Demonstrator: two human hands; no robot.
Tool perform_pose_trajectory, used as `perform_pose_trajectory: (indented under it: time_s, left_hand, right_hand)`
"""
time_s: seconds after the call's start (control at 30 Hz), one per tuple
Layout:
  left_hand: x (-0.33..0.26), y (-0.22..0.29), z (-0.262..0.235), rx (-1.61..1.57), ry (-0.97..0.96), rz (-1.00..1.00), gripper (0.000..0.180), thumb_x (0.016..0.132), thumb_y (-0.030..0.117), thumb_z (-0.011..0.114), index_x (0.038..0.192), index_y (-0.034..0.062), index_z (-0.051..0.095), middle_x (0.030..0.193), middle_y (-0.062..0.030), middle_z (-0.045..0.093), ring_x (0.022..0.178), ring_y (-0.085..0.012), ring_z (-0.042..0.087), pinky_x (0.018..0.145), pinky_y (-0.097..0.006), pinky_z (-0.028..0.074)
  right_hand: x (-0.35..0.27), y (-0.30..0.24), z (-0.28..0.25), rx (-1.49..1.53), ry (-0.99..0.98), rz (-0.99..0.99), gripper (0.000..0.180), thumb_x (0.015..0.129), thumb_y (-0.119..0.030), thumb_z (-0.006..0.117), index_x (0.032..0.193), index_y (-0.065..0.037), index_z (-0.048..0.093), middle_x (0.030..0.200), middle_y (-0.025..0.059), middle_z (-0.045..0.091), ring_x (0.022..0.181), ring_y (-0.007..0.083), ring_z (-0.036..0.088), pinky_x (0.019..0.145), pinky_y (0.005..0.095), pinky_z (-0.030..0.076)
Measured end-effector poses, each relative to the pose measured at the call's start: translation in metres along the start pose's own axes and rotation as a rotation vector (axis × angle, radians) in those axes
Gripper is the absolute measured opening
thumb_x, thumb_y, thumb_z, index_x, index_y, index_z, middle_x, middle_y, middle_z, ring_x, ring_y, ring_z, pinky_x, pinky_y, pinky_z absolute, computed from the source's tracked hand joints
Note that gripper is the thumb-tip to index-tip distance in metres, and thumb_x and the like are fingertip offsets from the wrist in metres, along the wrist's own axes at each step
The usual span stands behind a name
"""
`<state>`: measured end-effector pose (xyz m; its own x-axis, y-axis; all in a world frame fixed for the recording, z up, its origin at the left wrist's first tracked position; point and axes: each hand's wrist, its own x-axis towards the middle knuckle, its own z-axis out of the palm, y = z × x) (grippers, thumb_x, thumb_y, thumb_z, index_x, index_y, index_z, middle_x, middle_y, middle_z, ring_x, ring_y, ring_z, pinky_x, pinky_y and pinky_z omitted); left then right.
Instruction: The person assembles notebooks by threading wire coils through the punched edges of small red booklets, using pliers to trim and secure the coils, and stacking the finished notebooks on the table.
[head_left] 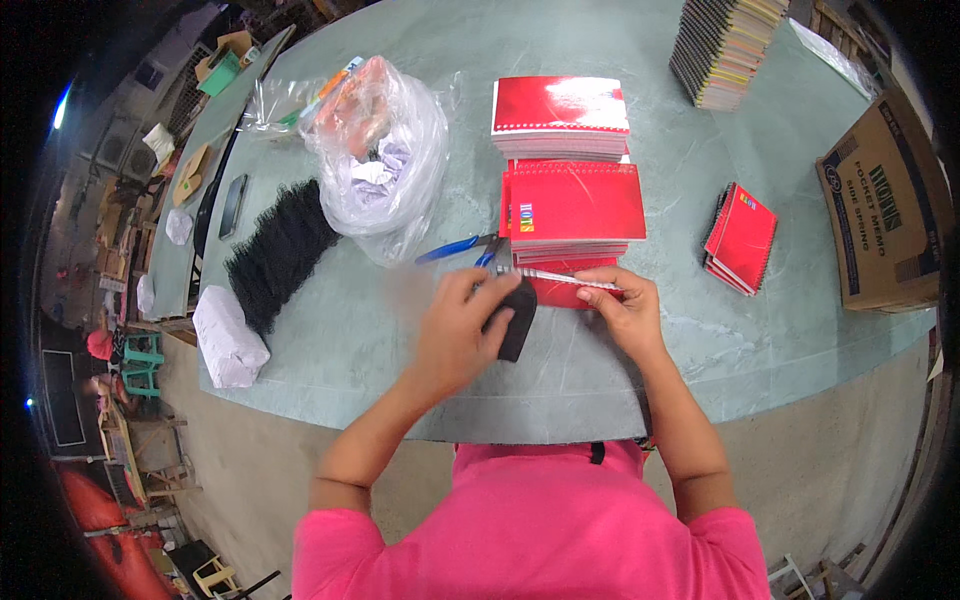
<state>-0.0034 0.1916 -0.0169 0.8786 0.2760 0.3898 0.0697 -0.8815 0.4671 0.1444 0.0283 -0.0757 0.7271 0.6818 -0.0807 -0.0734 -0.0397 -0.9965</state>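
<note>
My right hand point(630, 312) pinches the right end of a red-covered notebook point(565, 280), held edge-on so that its white page edge with a row of dark marks faces up. At the notebook's left end, my left hand point(462, 330) is closed with fingers curled; what they grip is too small to make out. A flat black piece point(517, 322) with a rounded top shows beside those fingers. Just beyond lie blue-handled pliers point(450, 248), partly hidden. Two stacks of red notebooks, the nearer stack point(578, 205) and the farther stack point(560, 108), stand past my hands.
Black wire coils point(280, 250) lie in a heap at left, near a white wrapped bundle point(228, 338), a clear plastic bag of scraps point(385, 165) and a phone point(233, 205). Coil-bound red notebooks point(742, 238), a tall notebook stack point(722, 50) and a cardboard box point(885, 205) stand right.
</note>
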Motion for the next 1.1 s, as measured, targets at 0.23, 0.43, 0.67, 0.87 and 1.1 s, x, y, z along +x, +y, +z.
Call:
perform_pose_trajectory:
  time_s: [0.23, 0.43, 0.67, 0.87, 1.1]
  left_hand:
    - [0.012, 0.009, -0.004, -0.108, 0.045, -0.041, 0.033, 0.071, -0.001, 0.068, 0.103, 0.0072, 0.063, 0.096, -0.0098, 0.055, 0.092, -0.0238, 0.055, 0.079, -0.033, 0.045]
    - [0.025, 0.015, -0.016, -0.111, 0.431, -0.062, 0.041, 0.07, -0.001, 0.07, 0.108, 0.0114, 0.063, 0.094, -0.0114, 0.053, 0.086, -0.0267, 0.056, 0.077, -0.033, 0.046]
    - [0.032, 0.014, -0.013, -0.153, 0.406, -0.051, 0.033, 0.07, -0.002, 0.068, 0.102, 0.0051, 0.062, 0.091, -0.0101, 0.051, 0.081, -0.0252, 0.055, 0.072, -0.033, 0.047]
    - [0.021, 0.021, 0.0, -0.12, -0.055, 0.017, 0.027, 0.071, 0.001, 0.069, 0.097, 0.0058, 0.063, 0.09, -0.0104, 0.055, 0.083, -0.0261, 0.057, 0.074, -0.034, 0.046]
    - [0.021, 0.021, 0.017, -0.159, -0.158, 0.105, 0.028, 0.071, 0.001, 0.069, 0.098, 0.0057, 0.065, 0.089, -0.0098, 0.055, 0.081, -0.0242, 0.056, 0.074, -0.033, 0.046]
  right_hand:
    - [0.003, 0.005, -0.001, 0.083, -0.051, -0.14, 0.017, 0.077, 0.002, 0.067, 0.093, -0.001, 0.067, 0.093, 0.0069, 0.068, 0.089, 0.0123, 0.061, 0.08, 0.0252, 0.047]
    - [0.008, 0.011, -0.005, 0.06, -0.091, -0.023, 0.02, 0.077, 0.004, 0.067, 0.097, 0.0, 0.066, 0.094, 0.0051, 0.067, 0.084, 0.0077, 0.058, 0.072, 0.0219, 0.047]
    - [0.008, 0.018, -0.005, 0.059, -0.133, -0.041, 0.022, 0.078, 0.002, 0.066, 0.1, 0.0, 0.066, 0.089, 0.0051, 0.067, 0.082, 0.0091, 0.059, 0.075, 0.0232, 0.047]
    - [0.005, 0.018, -0.007, 0.068, -0.164, -0.065, 0.022, 0.08, 0.003, 0.064, 0.102, 0.0, 0.066, 0.091, 0.0061, 0.068, 0.084, 0.01, 0.06, 0.078, 0.0249, 0.047]
    - [0.01, 0.015, -0.006, -0.016, -0.238, -0.091, 0.027, 0.08, 0.004, 0.061, 0.106, -0.002, 0.065, 0.093, 0.0059, 0.069, 0.085, 0.0088, 0.06, 0.078, 0.0254, 0.047]
